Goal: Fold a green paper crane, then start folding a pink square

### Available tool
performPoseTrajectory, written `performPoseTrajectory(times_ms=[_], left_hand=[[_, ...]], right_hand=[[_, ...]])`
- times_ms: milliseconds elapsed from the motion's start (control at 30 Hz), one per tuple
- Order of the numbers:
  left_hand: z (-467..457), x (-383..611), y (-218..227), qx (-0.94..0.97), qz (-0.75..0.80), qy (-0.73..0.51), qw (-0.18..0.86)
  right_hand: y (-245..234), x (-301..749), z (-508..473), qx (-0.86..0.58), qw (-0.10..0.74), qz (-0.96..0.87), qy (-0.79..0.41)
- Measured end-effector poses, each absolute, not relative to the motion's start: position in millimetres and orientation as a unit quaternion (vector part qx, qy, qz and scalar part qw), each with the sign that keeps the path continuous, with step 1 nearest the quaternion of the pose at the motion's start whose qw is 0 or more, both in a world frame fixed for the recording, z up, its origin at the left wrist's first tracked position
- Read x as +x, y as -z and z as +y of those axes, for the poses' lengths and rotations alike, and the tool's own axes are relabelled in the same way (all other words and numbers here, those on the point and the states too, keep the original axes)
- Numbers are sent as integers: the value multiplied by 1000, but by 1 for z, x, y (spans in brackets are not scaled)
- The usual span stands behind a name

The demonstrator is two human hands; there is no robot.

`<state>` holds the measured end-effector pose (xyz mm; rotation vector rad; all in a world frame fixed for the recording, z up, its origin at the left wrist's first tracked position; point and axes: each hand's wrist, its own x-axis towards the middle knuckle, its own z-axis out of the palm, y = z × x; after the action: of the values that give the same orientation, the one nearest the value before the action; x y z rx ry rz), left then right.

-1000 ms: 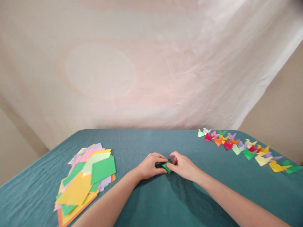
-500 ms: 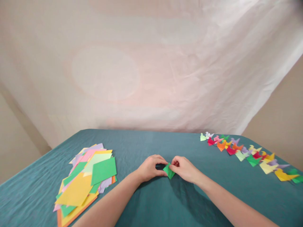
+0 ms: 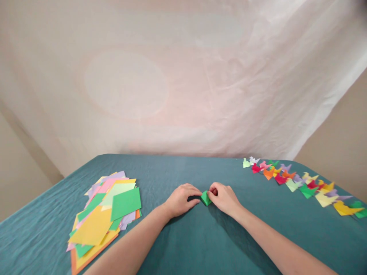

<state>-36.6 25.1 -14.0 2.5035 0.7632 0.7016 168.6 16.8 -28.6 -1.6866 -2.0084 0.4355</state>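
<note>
A small piece of folded green paper is between my two hands, just above or on the teal cloth. My right hand pinches its right side between thumb and forefinger, with the other fingers curled in. From the left, my left hand brings its thumb and fingertips together at the paper's left edge. A dark gap shows between that thumb and the fingers. The finer folds of the paper are too small to make out.
On the left lies a loose pile of coloured paper squares, with a green square on top. Several folded paper birds stand in slanting rows at the right. A pale cloth hangs behind the teal-covered table.
The green paper has turned or folded and now looks smaller and narrower. My left thumb and fingers have drawn closer together. The whole view has shifted slightly.
</note>
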Motion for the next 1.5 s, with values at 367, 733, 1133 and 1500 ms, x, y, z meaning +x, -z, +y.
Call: performPoseTrajectory(times_ms=[367, 733, 1133, 1500], left_hand=[[25, -38, 14, 921, 280, -229, 141], [26, -37, 20, 911, 296, -237, 163], [25, -35, 19, 915, 301, -220, 151], [26, -35, 21, 912, 310, -223, 150]], right_hand=[[23, 176, -2, -453, 294, -808, -234], [27, 176, -9, -451, 304, -800, -252], [33, 173, -9, -461, 318, -798, -223], [35, 171, -8, -477, 308, -796, -210]])
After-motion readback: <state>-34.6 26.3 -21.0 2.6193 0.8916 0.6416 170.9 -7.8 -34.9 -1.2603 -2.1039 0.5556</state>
